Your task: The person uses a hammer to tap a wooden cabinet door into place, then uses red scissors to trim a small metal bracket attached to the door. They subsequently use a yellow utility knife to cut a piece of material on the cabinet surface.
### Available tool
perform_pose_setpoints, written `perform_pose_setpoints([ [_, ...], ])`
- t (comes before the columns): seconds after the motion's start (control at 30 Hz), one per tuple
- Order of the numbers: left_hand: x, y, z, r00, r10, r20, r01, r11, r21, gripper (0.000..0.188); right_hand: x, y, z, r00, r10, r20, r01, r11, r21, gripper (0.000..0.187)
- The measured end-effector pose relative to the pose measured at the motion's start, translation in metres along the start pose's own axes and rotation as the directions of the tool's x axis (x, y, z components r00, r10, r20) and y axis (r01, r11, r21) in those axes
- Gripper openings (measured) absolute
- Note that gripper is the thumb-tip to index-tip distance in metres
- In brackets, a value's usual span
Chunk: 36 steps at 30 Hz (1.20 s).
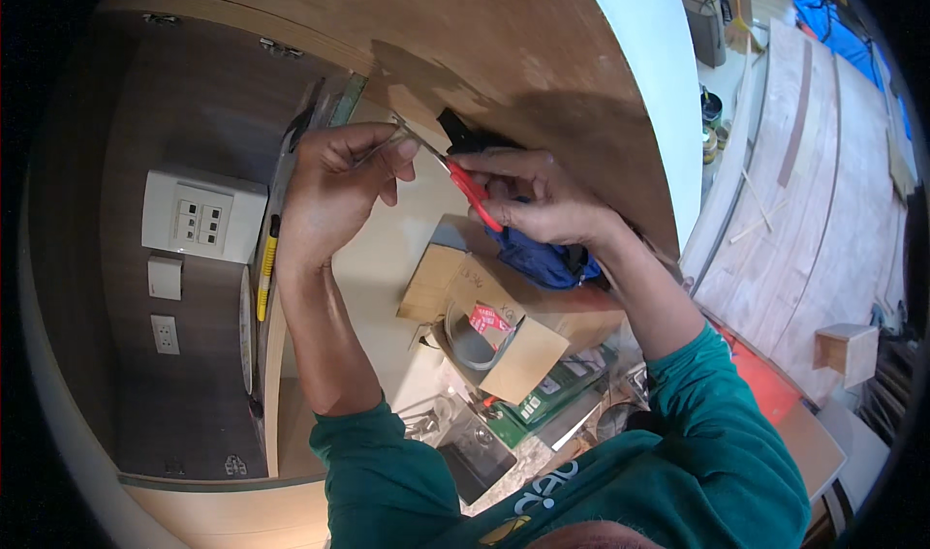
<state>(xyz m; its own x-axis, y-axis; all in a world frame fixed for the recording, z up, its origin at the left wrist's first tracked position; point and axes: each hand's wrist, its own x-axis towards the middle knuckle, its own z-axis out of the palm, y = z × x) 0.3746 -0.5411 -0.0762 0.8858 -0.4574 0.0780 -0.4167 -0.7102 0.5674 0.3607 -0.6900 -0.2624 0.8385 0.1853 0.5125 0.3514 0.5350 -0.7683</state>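
My right hand point(542, 196) is closed around the red handle of what looks like a pair of scissors point(473, 193), its thin metal part pointing up and left. Beside that metal end, my left hand point(349, 176) pinches a thin, wire-like strand point(380, 148) between thumb and fingertips. The strand's full length is too fine to make out. Both hands are raised in front of an open wooden cabinet. Below my right hand sits a blue bag point(542, 259), partly hidden by the wrist.
An open cardboard box point(523, 355) holds a grey roll. A yellow cutter point(267, 268) rests on the cabinet edge left of my arm, near a white switch panel point(203, 215). A wooden panel point(542, 55) curves overhead. Wooden boards point(804, 191) lie at right.
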Motion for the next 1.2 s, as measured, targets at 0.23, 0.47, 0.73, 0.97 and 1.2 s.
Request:
perform_pose_setpoints([
  [0.23, -0.002, 0.002, 0.001, 0.999, -0.048, -0.019, 0.049, 0.999, 0.025, 0.018, -0.001, 0.000, -0.002, 0.999, 0.034, 0.025, -0.033, 0.998, -0.051, 0.051],
  [0.47, -0.001, 0.001, 0.001, 0.999, -0.046, -0.015, 0.046, 0.999, -0.001, 0.017, -0.002, 0.001, 0.000, 1.000, -0.008, -0.016, 0.008, 1.000, -0.011, 0.051],
  [0.73, -0.001, 0.003, 0.002, 1.000, -0.029, -0.005, 0.029, 0.999, 0.028, 0.017, -0.001, 0.005, 0.000, 0.999, -0.043, -0.009, 0.043, 0.999, -0.024, 0.052],
  [0.97, 0.003, -0.002, -0.001, 1.000, -0.001, 0.009, 0.001, 1.000, -0.007, 0.018, 0.003, -0.005, 0.002, 1.000, 0.003, -0.023, -0.004, 0.999, -0.042, 0.055],
  [1.2, 0.003, -0.002, 0.002, 1.000, -0.012, 0.015, 0.012, 1.000, 0.005, 0.018, 0.001, -0.002, -0.001, 1.000, 0.005, 0.009, -0.005, 1.000, 0.000, 0.050],
])
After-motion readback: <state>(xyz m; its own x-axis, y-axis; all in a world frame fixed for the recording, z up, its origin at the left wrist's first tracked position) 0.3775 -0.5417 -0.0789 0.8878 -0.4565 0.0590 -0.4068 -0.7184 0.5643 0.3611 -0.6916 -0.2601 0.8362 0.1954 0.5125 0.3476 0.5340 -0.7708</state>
